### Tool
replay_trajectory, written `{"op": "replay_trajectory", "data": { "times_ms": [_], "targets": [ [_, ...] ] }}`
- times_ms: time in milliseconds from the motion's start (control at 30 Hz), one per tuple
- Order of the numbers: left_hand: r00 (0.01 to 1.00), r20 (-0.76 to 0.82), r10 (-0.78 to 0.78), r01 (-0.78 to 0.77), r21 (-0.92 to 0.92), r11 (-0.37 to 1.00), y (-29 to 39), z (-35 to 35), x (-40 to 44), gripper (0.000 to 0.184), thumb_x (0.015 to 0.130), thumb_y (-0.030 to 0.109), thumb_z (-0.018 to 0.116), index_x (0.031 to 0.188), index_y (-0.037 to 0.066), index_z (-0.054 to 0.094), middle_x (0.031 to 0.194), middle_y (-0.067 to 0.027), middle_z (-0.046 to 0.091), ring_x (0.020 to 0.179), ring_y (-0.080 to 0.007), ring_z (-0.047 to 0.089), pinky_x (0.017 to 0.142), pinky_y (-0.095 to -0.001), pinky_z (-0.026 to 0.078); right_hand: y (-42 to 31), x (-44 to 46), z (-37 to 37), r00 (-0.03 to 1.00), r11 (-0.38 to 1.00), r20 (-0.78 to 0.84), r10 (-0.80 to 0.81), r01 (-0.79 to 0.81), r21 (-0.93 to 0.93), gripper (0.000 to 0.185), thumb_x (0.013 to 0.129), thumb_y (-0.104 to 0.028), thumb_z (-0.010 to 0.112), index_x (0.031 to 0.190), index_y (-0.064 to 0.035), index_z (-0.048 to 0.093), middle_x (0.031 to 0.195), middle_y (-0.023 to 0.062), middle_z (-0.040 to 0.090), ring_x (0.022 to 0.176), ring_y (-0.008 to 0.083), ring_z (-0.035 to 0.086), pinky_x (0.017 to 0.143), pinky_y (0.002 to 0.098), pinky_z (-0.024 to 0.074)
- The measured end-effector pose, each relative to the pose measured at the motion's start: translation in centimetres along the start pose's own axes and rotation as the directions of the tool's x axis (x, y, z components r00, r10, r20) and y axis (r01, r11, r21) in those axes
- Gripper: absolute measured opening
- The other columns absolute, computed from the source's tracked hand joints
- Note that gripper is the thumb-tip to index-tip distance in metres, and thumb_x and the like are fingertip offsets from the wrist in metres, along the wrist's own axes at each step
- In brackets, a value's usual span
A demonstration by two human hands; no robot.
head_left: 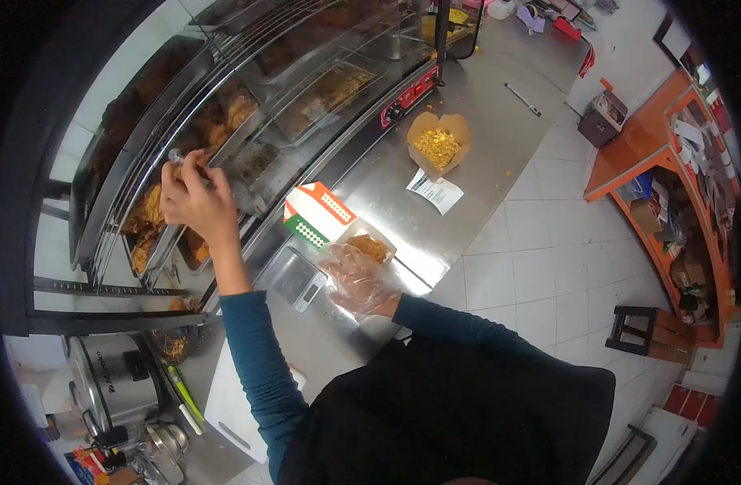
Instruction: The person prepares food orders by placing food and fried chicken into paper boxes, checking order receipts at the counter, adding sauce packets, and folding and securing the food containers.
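While I observe the left hand (197, 194) at the display case (322, 162), its bare fingers are curled against a small knob (175, 154), though I cannot tell whether they pinch it. I see the gloved right hand (358, 279) partly covering an open carton (387, 237) on the steel counter (484, 105), just beside the printed box (326, 208) and near the scale (294, 279); its fingers are slightly spread, their grip hidden.

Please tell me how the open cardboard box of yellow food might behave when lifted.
The open cardboard box would probably flex if squeezed, as its walls look thin. Its loose yellow food could spill if tipped, since the flaps stand open.
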State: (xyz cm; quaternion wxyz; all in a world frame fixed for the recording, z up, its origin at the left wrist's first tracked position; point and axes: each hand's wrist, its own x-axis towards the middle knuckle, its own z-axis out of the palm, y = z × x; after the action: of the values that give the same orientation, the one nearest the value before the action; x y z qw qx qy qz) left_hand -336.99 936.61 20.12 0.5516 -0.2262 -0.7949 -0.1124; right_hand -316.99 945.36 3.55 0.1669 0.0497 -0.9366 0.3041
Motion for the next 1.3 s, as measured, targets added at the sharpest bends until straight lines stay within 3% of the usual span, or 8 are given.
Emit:
{"op": "replay_trajectory", "data": {
  "times_ms": [267,367,500,767,867,967,1167,1300],
  "targets": [
    [0.989,-0.113,-0.091,0.084,-0.068,0.994,-5.6,-4.0,-1.9,0.021,0.071,0.019,0.064,0.091,0.017,0.062,0.105,-0.0064,0.052,0.095,-0.0230,0.047,0.080,-0.0376,0.031,1.6,-0.2,-0.2,0.999,0.855,-0.046,0.012,0.014,0.518,0.056,0.081,-0.035,0.053,0.127,-0.0080,0.037,0.131,0.0157,0.032,0.112,0.0315,0.042,0.093,0.0412,0.0355],
    [0.973,-0.144,-0.179,0.202,0.162,0.966,-7.6,-7.0,-2.8,0.022,0.069,0.022,0.070,0.088,0.015,0.061,0.103,-0.0062,0.052,0.102,-0.0231,0.045,0.080,-0.0369,0.033,3.1,-0.1,2.5,0.986,0.181,0.169,-0.004,-0.166,0.969,0.052,0.086,-0.036,0.045,0.131,-0.0142,0.033,0.134,0.0133,0.030,0.115,0.0349,0.040,0.092,0.0477,0.0360],
    [0.950,-0.220,-0.220,0.244,0.088,0.966,-12.6,-9.2,-4.0,0.034,0.067,0.034,0.072,0.094,0.018,0.059,0.107,-0.0072,0.050,0.108,-0.0253,0.038,0.082,-0.0427,0.026,0.7,0.9,-1.2,0.925,-0.808,0.346,-0.161,-0.324,0.492,0.049,0.090,-0.041,0.033,0.136,-0.0255,0.025,0.137,0.0133,0.028,0.118,0.0433,0.035,0.093,0.0590,0.0311],
    [0.931,-0.209,-0.298,0.353,0.317,0.881,-18.2,-13.7,-5.8,0.041,0.066,0.035,0.073,0.096,0.013,0.057,0.110,-0.0094,0.046,0.108,-0.0275,0.037,0.087,-0.0404,0.024,-4.2,3.0,3.1,0.970,-0.905,0.215,-0.109,-0.187,0.381,0.054,0.088,-0.051,0.028,0.136,-0.0256,0.025,0.137,0.0186,0.028,0.124,0.0451,0.025,0.097,0.0636,0.0205],
    [0.945,-0.133,-0.300,0.323,0.217,0.921,-18.2,-14.8,-6.6,0.052,0.064,0.034,0.074,0.103,0.008,0.051,0.113,-0.0113,0.042,0.107,-0.0274,0.038,0.088,-0.0433,0.025,-8.9,4.2,3.3,0.837,-0.829,0.449,0.313,0.010,0.559,0.051,0.087,-0.049,0.037,0.134,-0.0326,0.026,0.131,0.0133,0.036,0.117,0.0425,0.035,0.095,0.0593,0.0302],
    [0.870,0.432,-0.237,0.486,-0.667,0.564,-14.1,-17.7,-9.6,0.085,0.055,0.039,0.078,0.122,0.006,0.037,0.123,-0.0154,0.034,0.117,-0.0279,0.031,0.098,-0.0442,0.023,-13.1,5.7,5.3,0.690,-0.378,0.270,0.672,0.006,0.926,0.057,0.086,-0.048,0.043,0.136,-0.0355,0.018,0.133,0.0085,0.032,0.113,0.0386,0.040,0.092,0.0563,0.0359],
    [0.924,0.374,-0.076,0.147,-0.166,0.975,-13.8,-20.1,-16.6,0.069,0.053,0.027,0.076,0.108,0.006,0.041,0.129,-0.0188,0.033,0.117,-0.0384,0.029,0.098,-0.0484,0.018,-17.5,7.8,9.3,0.869,-0.066,-0.086,0.488,0.135,0.989,0.086,0.079,-0.046,0.056,0.139,-0.0288,-0.004,0.144,0.0071,0.006,0.126,0.0235,0.025,0.083,0.0435,0.0434],
    [0.878,0.466,-0.105,0.299,-0.364,0.882,-13.1,-22.1,-16.2,0.052,0.063,0.017,0.069,0.105,0.006,0.042,0.123,-0.0183,0.039,0.116,-0.0346,0.032,0.096,-0.0449,0.022,-21.4,9.1,10.2,0.842,0.157,-0.293,0.453,0.248,0.956,0.081,0.086,-0.037,0.051,0.139,-0.0191,-0.007,0.145,0.0088,0.009,0.129,0.0242,0.023,0.089,0.0420,0.0419]
  ]
}}
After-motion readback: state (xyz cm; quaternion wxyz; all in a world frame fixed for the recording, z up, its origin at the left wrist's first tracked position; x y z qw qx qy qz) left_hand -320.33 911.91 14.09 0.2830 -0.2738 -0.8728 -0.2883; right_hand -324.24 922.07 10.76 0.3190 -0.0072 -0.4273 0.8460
